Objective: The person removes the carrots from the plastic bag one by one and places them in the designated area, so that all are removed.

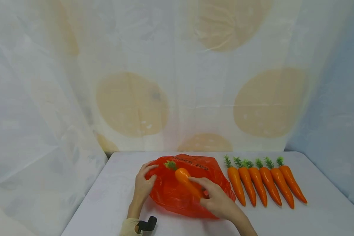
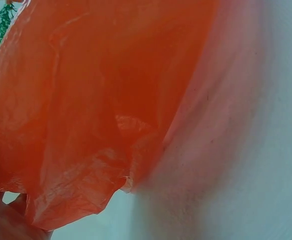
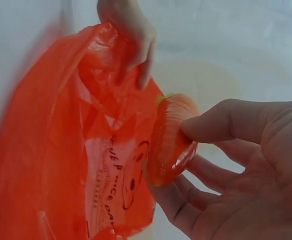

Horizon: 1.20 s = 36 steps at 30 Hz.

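Note:
My right hand [image 1: 217,199] pinches an orange carrot [image 1: 184,177] between thumb and fingers. The carrot is held at a tilt over the red plastic bag [image 1: 172,208], its green top towards the far left. At the bag's left side, my left hand [image 1: 143,185] grips the rim with curled fingers. From the right wrist, the bag's mouth looks open towards the carrot [image 3: 169,142], and black print shows on its plastic. The bag [image 2: 101,90] fills much of the left wrist view, with only part of the left hand [image 2: 8,220] in the corner.
Several more carrots [image 1: 261,186] lie side by side to the right of the bag, green tops towards the back. The white table [image 1: 97,203] meets a pale curtain [image 1: 200,98] with tan spots at its rear. A black device [image 1: 147,224] sits on the left wrist.

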Each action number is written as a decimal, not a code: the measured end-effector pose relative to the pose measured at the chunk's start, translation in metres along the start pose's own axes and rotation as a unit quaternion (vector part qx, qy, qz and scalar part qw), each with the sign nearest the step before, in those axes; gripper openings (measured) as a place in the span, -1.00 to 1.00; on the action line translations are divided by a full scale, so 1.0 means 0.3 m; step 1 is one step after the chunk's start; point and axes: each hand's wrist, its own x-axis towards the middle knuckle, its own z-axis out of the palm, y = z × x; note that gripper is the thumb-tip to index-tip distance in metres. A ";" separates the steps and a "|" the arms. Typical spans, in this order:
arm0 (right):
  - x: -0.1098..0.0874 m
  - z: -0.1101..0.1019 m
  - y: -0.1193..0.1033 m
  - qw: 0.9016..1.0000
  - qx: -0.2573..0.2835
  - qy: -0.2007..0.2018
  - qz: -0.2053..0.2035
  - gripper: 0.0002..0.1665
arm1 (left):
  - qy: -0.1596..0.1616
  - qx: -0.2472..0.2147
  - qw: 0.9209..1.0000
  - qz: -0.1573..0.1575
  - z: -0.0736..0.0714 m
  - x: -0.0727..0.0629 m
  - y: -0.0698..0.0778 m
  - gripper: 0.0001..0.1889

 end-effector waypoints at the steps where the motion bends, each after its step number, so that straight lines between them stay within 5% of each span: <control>1: -0.004 -0.006 -0.002 1.000 0.001 0.001 -0.003 -0.20 | -0.001 -0.001 1.000 0.000 0.000 0.000 -0.001 -0.60; 17: -0.059 -0.154 0.038 0.991 0.029 0.124 0.027 -0.17 | -0.009 -0.017 1.000 -0.014 -0.006 -0.001 -0.011 -0.61; 36: -0.166 -0.430 0.247 0.972 -0.098 0.184 0.109 -0.16 | -0.006 -0.011 1.000 -0.015 0.005 -0.004 -0.014 -0.57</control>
